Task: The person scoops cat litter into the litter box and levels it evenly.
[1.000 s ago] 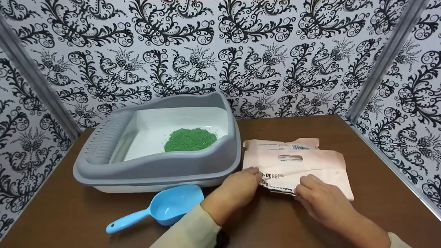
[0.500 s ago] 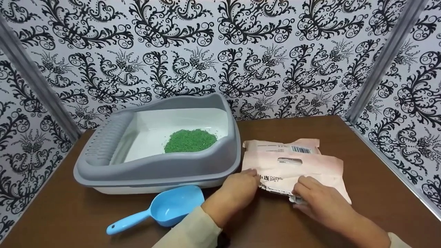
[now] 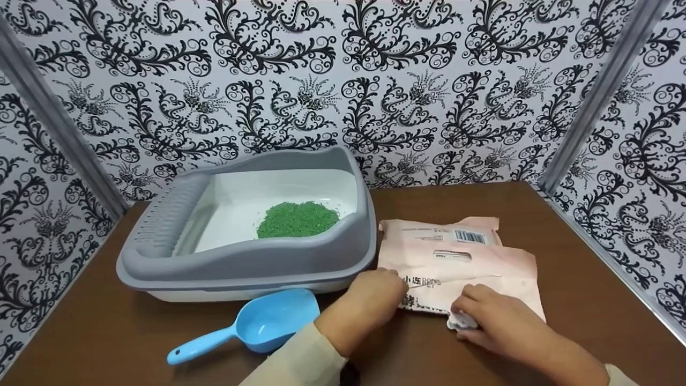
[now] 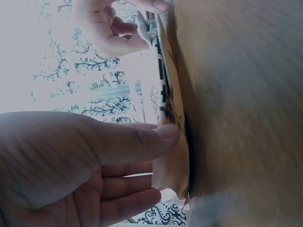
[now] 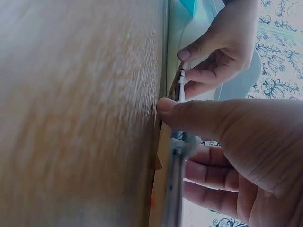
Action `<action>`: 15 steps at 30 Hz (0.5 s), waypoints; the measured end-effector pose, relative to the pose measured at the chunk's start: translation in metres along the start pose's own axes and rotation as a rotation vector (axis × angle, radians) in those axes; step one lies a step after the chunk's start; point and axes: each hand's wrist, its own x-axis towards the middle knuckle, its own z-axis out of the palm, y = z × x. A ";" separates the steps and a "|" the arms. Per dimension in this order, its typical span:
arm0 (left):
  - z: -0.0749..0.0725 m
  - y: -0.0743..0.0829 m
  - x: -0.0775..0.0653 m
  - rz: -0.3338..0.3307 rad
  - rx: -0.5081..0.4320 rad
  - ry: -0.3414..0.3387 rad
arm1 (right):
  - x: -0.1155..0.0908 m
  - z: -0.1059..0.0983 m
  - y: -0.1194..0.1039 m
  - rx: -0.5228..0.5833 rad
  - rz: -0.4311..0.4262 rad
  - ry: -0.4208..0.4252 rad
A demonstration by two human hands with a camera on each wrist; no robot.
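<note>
A pale pink printed paper bag [image 3: 455, 262] lies flat on the table, its dark-printed mouth edge turned toward me. My left hand [image 3: 375, 300] pinches the left end of that edge, thumb on one side and fingers on the other, as the left wrist view shows. At the right part of the edge my right hand [image 3: 498, 321] grips a whitish bag clip [image 3: 462, 321] between thumb and fingers. A long grey bar of the clip [image 5: 175, 189] runs along the bag edge in the right wrist view. The fingers hide part of the clip.
Left of the bag stands a grey and white litter box [image 3: 252, 268] with a heap of green pellets [image 3: 297, 220]. In front of it lies a blue scoop [image 3: 262, 324], close to my left forearm. Patterned walls [image 3: 343, 96] enclose the brown table [image 3: 418, 354].
The bag's mouth edge has moved slightly toward me and looks flatter. My right hand has shifted a little down and left, and the clip shows more at its fingertips. The left hand has barely moved.
</note>
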 end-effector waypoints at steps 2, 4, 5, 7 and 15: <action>0.000 0.000 0.000 0.004 0.014 -0.006 | 0.001 0.001 0.002 0.009 -0.014 -0.003; -0.002 0.000 -0.002 0.001 0.016 -0.010 | 0.002 0.000 0.003 0.016 -0.034 -0.005; -0.003 0.000 -0.003 0.001 0.012 -0.012 | 0.003 -0.001 0.004 0.020 -0.045 -0.005; -0.006 -0.002 -0.005 0.001 -0.011 -0.013 | 0.004 -0.004 0.005 0.034 -0.059 -0.021; -0.037 -0.017 -0.013 0.013 -0.099 0.241 | 0.026 -0.030 0.004 0.053 -0.065 -0.005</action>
